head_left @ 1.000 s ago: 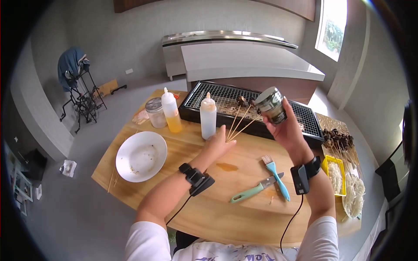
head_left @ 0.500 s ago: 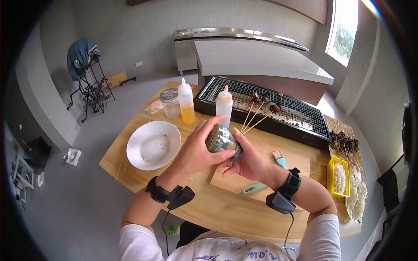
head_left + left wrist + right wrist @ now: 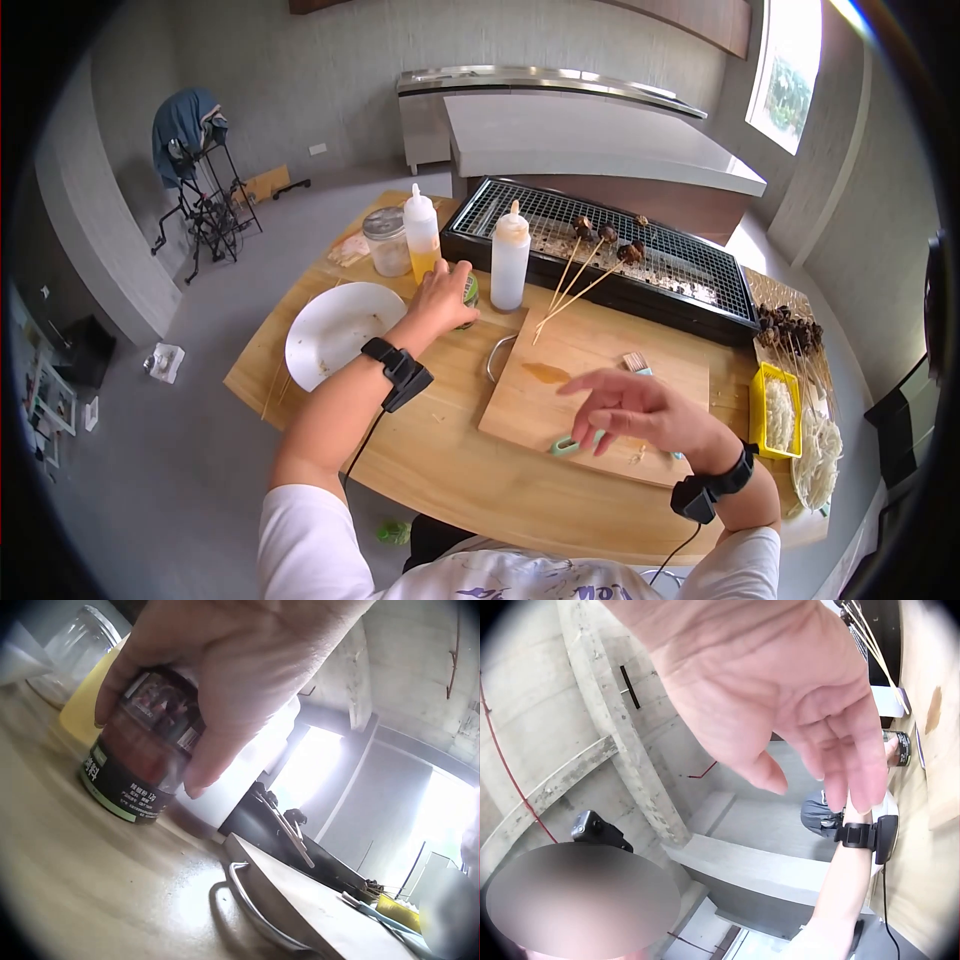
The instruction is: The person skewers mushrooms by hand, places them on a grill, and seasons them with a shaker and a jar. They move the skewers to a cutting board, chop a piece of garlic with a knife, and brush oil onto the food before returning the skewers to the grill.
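My left hand [image 3: 442, 300] grips a small dark seasoning jar [image 3: 470, 298] from above, between the two squeeze bottles. In the left wrist view the jar [image 3: 142, 750] stands on the table, thumb on one side and fingers on the other. My right hand [image 3: 640, 410] hovers over the cutting board [image 3: 500, 400], fingers loosely bent, holding nothing; the right wrist view shows this hand [image 3: 780, 705] with an empty palm. Under it lies a green-handled knife [image 3: 563, 446], partly hidden, beside a brush [image 3: 636, 362]. Three skewers [image 3: 566, 290] rest with their dark food on the grill [image 3: 470, 240].
A white bowl [image 3: 310, 345] is at the left, with a lidded jar [image 3: 386, 245] behind it. An oil bottle [image 3: 421, 225] and a pale bottle [image 3: 509, 265] stand before the grill. At the right are a yellow basket [image 3: 760, 415] and more skewers [image 3: 790, 325].
The jar went from my raised right hand into both hands, then down to the table by the bottles in my left. My right hand has let go and moved right. The skewers were released onto grill and board.
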The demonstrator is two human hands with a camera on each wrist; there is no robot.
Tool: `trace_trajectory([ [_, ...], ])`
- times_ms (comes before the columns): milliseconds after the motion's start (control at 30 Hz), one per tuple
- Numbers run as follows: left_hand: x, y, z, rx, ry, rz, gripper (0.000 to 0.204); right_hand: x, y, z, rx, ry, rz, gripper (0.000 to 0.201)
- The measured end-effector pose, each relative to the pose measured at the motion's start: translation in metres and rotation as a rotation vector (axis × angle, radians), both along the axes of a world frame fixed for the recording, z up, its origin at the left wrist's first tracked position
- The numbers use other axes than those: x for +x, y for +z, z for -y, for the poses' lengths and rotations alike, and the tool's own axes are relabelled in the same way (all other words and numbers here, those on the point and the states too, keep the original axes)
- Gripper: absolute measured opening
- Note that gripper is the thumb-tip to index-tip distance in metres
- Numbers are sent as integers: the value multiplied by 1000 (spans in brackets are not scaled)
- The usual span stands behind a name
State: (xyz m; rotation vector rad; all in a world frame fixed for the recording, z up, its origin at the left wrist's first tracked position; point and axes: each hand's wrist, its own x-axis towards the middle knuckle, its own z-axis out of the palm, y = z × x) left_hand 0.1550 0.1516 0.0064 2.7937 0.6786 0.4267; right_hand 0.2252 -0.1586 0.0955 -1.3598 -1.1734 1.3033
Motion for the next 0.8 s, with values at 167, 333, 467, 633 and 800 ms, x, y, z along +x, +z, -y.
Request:
trace_trajectory([
  [167, -6, -2, 0, 26, -19, 89, 76, 2, 0, 16, 12, 58, -9, 36],
  [333, -63, 67, -12, 154, 98, 46, 70, 15, -5, 32, 15, 7, -26, 36],
  [467, -55, 86, -80, 290, 302, -114, 89, 20, -5, 31, -19, -95, -67, 33],
  [633, -15, 71, -136, 105, 196, -344, 109, 17, -13, 31, -2, -134, -74, 31],
  [800, 10, 50, -163, 109, 57, -423, 112, 18, -22, 40, -7, -227, -95, 26],
])
